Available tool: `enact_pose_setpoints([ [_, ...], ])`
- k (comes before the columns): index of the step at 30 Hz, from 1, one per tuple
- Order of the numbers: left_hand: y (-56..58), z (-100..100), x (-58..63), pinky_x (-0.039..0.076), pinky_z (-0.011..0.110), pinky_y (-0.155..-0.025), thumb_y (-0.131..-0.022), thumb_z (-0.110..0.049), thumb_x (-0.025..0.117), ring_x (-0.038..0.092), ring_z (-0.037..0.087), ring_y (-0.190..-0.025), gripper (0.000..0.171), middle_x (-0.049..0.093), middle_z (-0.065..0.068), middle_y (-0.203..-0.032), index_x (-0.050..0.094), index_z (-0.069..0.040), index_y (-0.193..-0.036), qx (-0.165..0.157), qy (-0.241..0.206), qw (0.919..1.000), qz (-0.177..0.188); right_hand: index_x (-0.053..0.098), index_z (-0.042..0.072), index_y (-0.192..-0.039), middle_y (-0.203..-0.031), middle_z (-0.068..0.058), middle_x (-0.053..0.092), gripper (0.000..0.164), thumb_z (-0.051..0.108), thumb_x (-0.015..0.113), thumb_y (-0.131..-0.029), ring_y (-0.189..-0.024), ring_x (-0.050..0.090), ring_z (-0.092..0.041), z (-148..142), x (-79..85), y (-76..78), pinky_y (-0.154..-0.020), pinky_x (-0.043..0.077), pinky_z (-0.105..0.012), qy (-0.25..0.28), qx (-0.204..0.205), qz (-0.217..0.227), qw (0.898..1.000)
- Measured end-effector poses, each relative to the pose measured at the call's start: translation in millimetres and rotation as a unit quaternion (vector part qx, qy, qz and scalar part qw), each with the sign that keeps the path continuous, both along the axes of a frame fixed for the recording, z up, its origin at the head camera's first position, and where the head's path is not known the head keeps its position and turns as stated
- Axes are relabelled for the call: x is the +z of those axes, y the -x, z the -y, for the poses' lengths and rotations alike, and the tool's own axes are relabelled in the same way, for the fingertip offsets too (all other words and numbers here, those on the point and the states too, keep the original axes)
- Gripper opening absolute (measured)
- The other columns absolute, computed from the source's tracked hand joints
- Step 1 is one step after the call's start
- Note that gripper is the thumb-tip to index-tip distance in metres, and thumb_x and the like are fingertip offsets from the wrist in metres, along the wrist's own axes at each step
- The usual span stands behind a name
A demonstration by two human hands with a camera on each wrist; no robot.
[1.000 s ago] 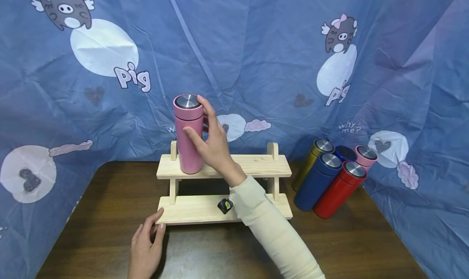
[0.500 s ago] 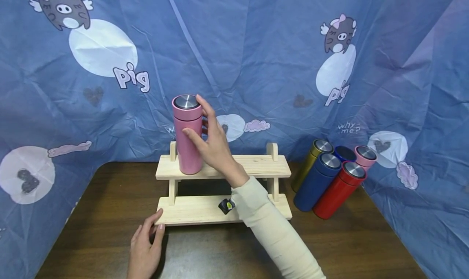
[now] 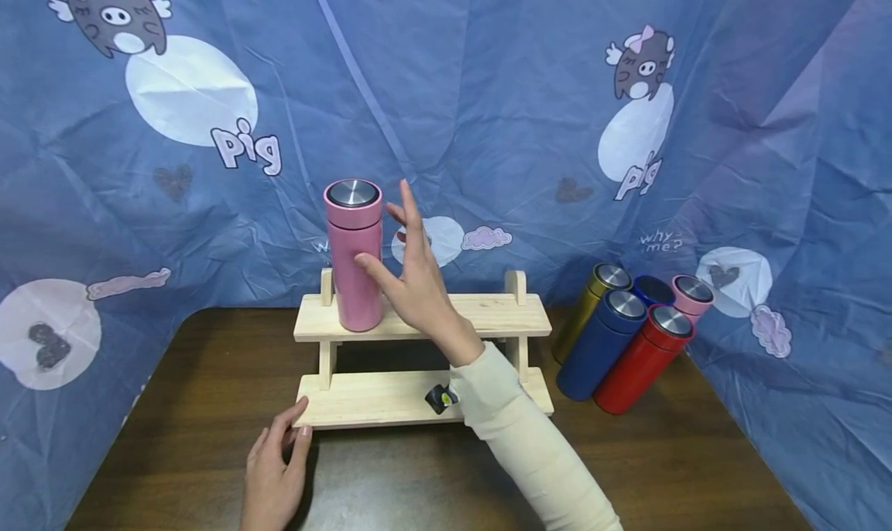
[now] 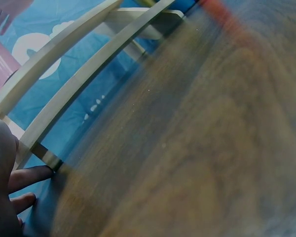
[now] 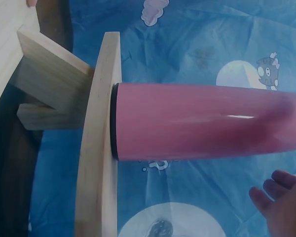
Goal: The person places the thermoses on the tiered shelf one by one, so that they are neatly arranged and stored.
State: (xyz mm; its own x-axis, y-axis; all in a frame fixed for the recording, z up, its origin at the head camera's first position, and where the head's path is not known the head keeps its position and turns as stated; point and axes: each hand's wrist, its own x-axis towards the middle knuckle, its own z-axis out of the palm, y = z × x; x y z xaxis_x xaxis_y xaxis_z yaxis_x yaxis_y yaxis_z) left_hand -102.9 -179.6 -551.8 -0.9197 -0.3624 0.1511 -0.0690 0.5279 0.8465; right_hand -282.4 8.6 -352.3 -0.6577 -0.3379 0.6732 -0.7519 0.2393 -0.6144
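Note:
A pink thermos point(image 3: 352, 275) with a steel-topped lid stands upright near the left end of the upper tier of a two-tier wooden display rack point(image 3: 369, 401). Just right of it is my right hand point(image 3: 425, 287), fingers spread and lifted off its side, the thumb overlapping its front in the head view. The right wrist view shows the thermos point(image 5: 197, 123) with its base on the upper board and fingers point(image 5: 259, 200) apart from its body. My left hand point(image 3: 273, 461) holds the front left corner of the lower board between thumb and fingers.
On the right of the brown table point(image 3: 390, 477) stand several more thermoses close together: a gold one point(image 3: 574, 326), a blue one point(image 3: 599, 353), a red one point(image 3: 643, 364), and a pink one point(image 3: 692, 295). Blue printed cloth point(image 3: 488, 113) hangs behind and at both sides.
My right hand has let go of the pink thermos, its fingers straightening and moving off to the right. The thermos stays standing on the rack. My left hand keeps its place.

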Motion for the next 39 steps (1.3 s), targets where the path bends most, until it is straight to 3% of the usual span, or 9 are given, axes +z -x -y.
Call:
enact_pose_setpoints([
  [2, -0.1, 0, 0.6, 0.024, 0.071, -0.128, -0.113, -0.013, 0.062, 0.070, 0.053, -0.128, 0.040, 0.059, 0.025, -0.159, 0.061, -0.008, -0.153, 0.001, -0.001, 1.0000, 0.006, 0.000, 0.017, -0.178, -0.169, -0.026, 0.042, 0.103, 0.026, 0.075, -0.108, -0.159, 0.042, -0.030, -5, -0.9, -2.2, -0.120, 0.047, -0.053, 0.005, -0.003, 0.000, 1.000],
  [5, 0.0, 0, 1.0, 0.024, 0.071, -0.128, -0.113, -0.014, 0.062, 0.070, 0.052, -0.128, 0.041, 0.059, 0.025, -0.158, 0.061, -0.009, -0.154, 0.002, -0.003, 0.9999, 0.012, 0.003, 0.014, -0.178, -0.168, -0.028, 0.042, 0.098, 0.049, 0.066, -0.111, -0.158, 0.043, -0.032, -13, -4.2, -4.5, -0.119, 0.048, -0.050, 0.020, 0.000, -0.008, 1.000],
  [8, -0.4, 1, 0.9, 0.024, 0.071, -0.128, -0.113, -0.013, 0.063, 0.070, 0.052, -0.127, 0.041, 0.062, 0.026, -0.155, 0.061, -0.009, -0.153, 0.001, -0.003, 1.0000, 0.009, 0.008, 0.012, -0.177, -0.165, -0.029, 0.044, 0.103, 0.070, 0.056, -0.108, -0.155, 0.045, -0.034, -21, -7.5, -7.3, -0.120, 0.047, -0.050, 0.035, 0.000, -0.020, 0.999],
  [10, -1.0, 1, 0.9, 0.025, 0.070, -0.128, -0.113, -0.013, 0.063, 0.071, 0.051, -0.126, 0.041, 0.064, 0.026, -0.152, 0.061, -0.008, -0.153, 0.002, -0.001, 1.0000, 0.004, 0.011, 0.010, -0.177, -0.164, -0.028, 0.045, 0.105, 0.074, 0.054, -0.106, -0.153, 0.047, -0.036, -26, -10.0, -9.9, -0.121, 0.046, -0.051, 0.044, -0.004, -0.026, 0.999],
  [18, -1.7, 0, -0.1, 0.027, 0.070, -0.127, -0.112, -0.013, 0.064, 0.071, 0.052, -0.126, 0.040, 0.063, 0.026, -0.154, 0.063, -0.009, -0.152, 0.005, 0.002, 1.0000, 0.004, 0.020, 0.007, -0.175, -0.161, -0.023, 0.050, 0.097, 0.065, 0.060, -0.108, -0.152, 0.048, -0.033, -50, -21.3, -25.1, -0.123, 0.043, -0.056, 0.061, -0.026, -0.039, 0.997],
  [27, -2.4, -1, -0.5, 0.029, 0.069, -0.126, -0.110, -0.011, 0.067, 0.074, 0.050, -0.122, 0.039, 0.065, 0.023, -0.153, 0.065, -0.009, -0.150, 0.009, 0.002, 0.9997, -0.021, 0.026, 0.003, -0.172, -0.157, -0.026, 0.055, 0.084, 0.046, 0.066, -0.112, -0.149, 0.053, -0.038, -81, -43.8, -46.5, -0.125, 0.042, -0.052, 0.067, -0.047, -0.052, 0.995],
  [32, -2.7, -1, 1.2, 0.029, 0.068, -0.127, -0.110, -0.010, 0.067, 0.074, 0.049, -0.122, 0.040, 0.067, 0.022, -0.151, 0.066, -0.010, -0.149, 0.010, 0.002, 0.9996, -0.026, 0.031, 0.002, -0.170, -0.155, -0.026, 0.058, 0.080, 0.039, 0.069, -0.111, -0.146, 0.054, -0.041, -99, -53.3, -55.4, -0.126, 0.041, -0.043, 0.072, -0.049, -0.071, 0.994],
  [39, -2.6, -2, 0.5, 0.031, 0.068, -0.126, -0.109, -0.009, 0.068, 0.074, 0.049, -0.119, 0.039, 0.069, 0.022, -0.148, 0.067, -0.010, -0.148, 0.009, 0.009, 0.9991, -0.041, 0.035, -0.003, -0.167, -0.152, -0.025, 0.061, 0.082, 0.048, 0.066, -0.111, -0.145, 0.055, -0.035, -125, -59.3, -65.0, -0.126, 0.038, -0.032, 0.060, -0.079, -0.090, 0.991],
])
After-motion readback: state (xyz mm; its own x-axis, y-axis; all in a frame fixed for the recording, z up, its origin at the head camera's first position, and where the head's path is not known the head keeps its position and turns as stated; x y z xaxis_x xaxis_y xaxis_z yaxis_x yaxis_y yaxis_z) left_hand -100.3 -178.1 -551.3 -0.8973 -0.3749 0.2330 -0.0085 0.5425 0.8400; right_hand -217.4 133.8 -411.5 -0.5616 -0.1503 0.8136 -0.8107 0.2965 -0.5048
